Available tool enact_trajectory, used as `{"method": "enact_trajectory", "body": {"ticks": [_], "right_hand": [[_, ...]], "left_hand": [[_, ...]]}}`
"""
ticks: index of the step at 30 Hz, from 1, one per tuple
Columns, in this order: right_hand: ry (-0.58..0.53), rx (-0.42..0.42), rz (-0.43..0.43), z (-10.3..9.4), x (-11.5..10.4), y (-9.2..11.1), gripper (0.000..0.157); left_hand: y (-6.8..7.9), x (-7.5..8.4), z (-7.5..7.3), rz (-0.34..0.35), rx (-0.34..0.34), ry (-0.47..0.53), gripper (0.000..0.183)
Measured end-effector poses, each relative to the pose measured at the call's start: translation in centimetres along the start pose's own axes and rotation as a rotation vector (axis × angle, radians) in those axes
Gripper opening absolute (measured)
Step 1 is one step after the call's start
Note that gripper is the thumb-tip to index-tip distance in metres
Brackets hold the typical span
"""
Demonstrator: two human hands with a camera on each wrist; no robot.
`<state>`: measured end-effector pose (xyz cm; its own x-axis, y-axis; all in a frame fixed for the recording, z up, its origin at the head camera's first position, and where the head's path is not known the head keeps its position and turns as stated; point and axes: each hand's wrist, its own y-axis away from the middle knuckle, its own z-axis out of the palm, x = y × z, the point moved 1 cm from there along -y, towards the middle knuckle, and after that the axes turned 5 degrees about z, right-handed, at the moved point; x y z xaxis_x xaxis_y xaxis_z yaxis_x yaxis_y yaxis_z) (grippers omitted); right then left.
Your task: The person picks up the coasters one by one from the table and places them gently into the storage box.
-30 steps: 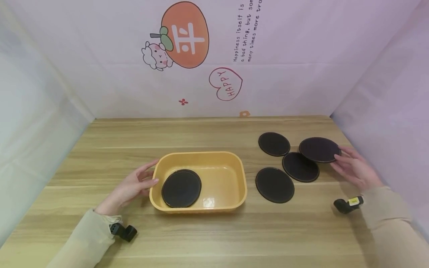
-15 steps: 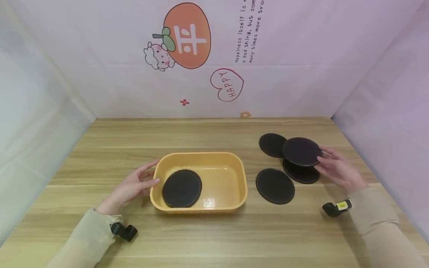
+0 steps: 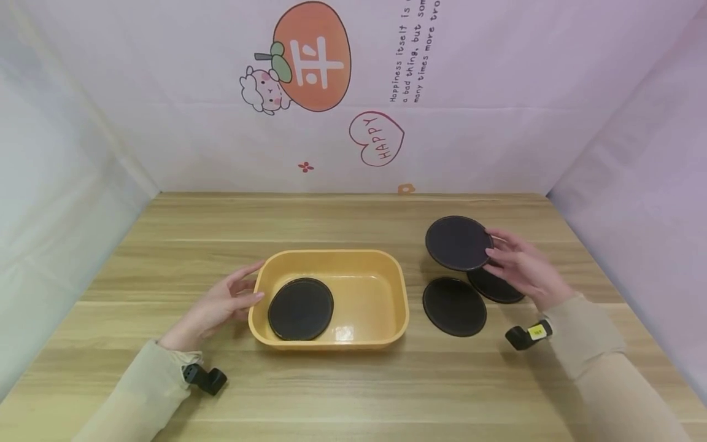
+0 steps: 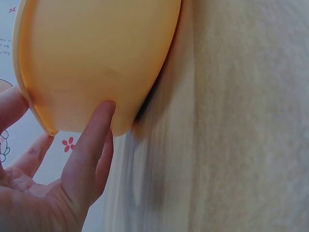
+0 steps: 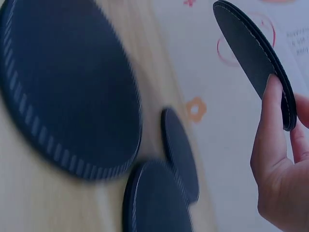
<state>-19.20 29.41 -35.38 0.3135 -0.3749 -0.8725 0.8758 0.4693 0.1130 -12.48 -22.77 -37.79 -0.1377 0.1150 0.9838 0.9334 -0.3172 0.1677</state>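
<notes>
My right hand (image 3: 519,267) pinches a round black coaster (image 3: 458,242) with a stitched edge by its right side, up off the table. In the right wrist view the thumb lies on one face of the held coaster (image 5: 251,55) and fingers on the other. My left hand (image 3: 218,304) holds the left end of a yellow plastic tub (image 3: 372,307), thumb over the rim and fingertips against the outer wall (image 4: 96,53). One black coaster (image 3: 301,309) leans inside the tub's left half.
To the tub's right, one coaster (image 3: 455,307) lies flat on the wooden table (image 3: 353,399). Another coaster (image 3: 497,287) is partly covered by the held one; a third small-looking coaster (image 5: 181,150) shows in the right wrist view. A printed cloth (image 3: 469,147) stands behind.
My right hand has carried the held coaster leftward over the other coasters, and it now covers the back one in the head view. My left hand stays on the tub.
</notes>
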Motion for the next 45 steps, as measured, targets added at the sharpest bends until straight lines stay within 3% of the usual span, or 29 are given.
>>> {"method": "enact_trajectory", "body": {"ticks": [12, 21, 35, 45], "right_hand": [[0.2, -0.026, 0.057, 6.6, -0.7, -2.7, 0.035], [0.383, 0.019, 0.134, 12.2, -0.6, -5.5, 0.038], [0.504, -0.115, 0.158, 18.2, 0.7, -9.9, 0.048], [0.563, -0.228, 0.236, 20.2, 4.0, -12.6, 0.046]], "left_hand": [[-0.2, 0.6, 0.3, 0.006, -0.015, -0.023, 0.072], [-0.1, 0.6, 0.3, -0.002, -0.012, -0.035, 0.073], [0.0, 0.7, 0.5, 0.006, -0.012, -0.022, 0.075], [0.2, 0.3, 0.3, -0.007, 0.002, -0.034, 0.073]]}}
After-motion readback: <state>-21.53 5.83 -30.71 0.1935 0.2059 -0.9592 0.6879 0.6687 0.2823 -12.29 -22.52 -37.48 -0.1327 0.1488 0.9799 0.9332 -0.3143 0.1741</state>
